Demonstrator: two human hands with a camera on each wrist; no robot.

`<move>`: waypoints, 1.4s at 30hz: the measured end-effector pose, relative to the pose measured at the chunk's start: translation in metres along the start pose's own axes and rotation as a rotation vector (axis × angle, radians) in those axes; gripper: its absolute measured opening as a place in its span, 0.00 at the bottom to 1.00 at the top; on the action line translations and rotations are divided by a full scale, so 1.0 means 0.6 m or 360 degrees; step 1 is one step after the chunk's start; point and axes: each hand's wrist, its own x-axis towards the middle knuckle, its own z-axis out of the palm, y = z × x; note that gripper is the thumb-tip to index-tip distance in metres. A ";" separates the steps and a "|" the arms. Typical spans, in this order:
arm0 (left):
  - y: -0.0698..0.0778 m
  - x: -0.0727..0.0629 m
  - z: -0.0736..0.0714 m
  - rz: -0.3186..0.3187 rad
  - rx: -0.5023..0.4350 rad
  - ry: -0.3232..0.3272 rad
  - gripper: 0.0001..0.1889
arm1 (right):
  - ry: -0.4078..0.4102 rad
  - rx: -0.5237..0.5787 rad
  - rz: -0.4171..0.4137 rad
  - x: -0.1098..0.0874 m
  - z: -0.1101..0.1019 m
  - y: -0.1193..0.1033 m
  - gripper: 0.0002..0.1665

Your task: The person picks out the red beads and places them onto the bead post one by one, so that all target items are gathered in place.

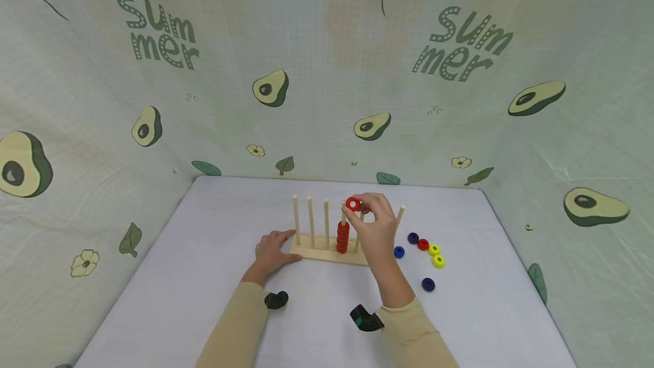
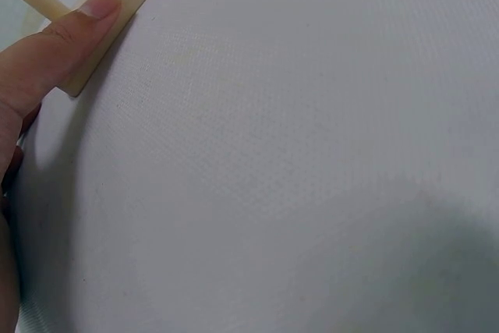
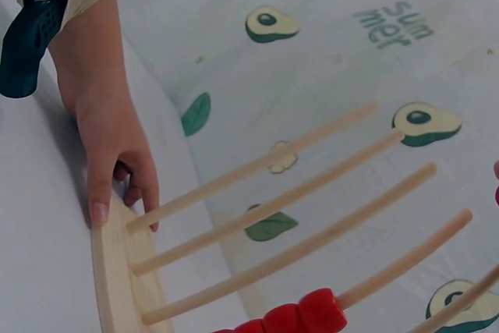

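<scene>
A wooden stand (image 1: 322, 254) with a row of upright pegs sits on the table. A stack of red rings (image 1: 342, 238) fills the lower part of its fourth peg from the left. My left hand (image 1: 271, 250) grips the stand's left end, its thumb (image 2: 86, 29) along the front edge and fingers behind, as the right wrist view also shows. Between thumb and fingertips, my right hand (image 1: 378, 223) pinches a red ring (image 1: 352, 198) close to the top of the fourth peg. This hand hides part of the stand's right end.
Right of the stand lie loose rings: blue (image 1: 399, 252), dark blue (image 1: 413, 238), red (image 1: 423, 245), two yellow ones (image 1: 438, 261), and another dark blue ring (image 1: 428, 284) nearer the front. Patterned cloth (image 1: 327, 61) walls surround the white table (image 1: 204, 277).
</scene>
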 end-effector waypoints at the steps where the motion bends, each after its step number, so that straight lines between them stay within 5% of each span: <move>1: 0.000 0.000 0.000 0.0001 0.0001 0.0001 0.42 | -0.0003 -0.0017 -0.0005 0.000 0.001 0.000 0.17; 15: 0.000 0.000 -0.001 0.0001 -0.0021 0.0009 0.42 | -0.0062 -0.0049 -0.0093 0.002 0.013 0.013 0.19; 42: -0.013 0.006 0.009 0.0016 0.0031 0.0019 0.43 | -0.0105 -0.0194 0.0013 0.002 0.024 0.010 0.17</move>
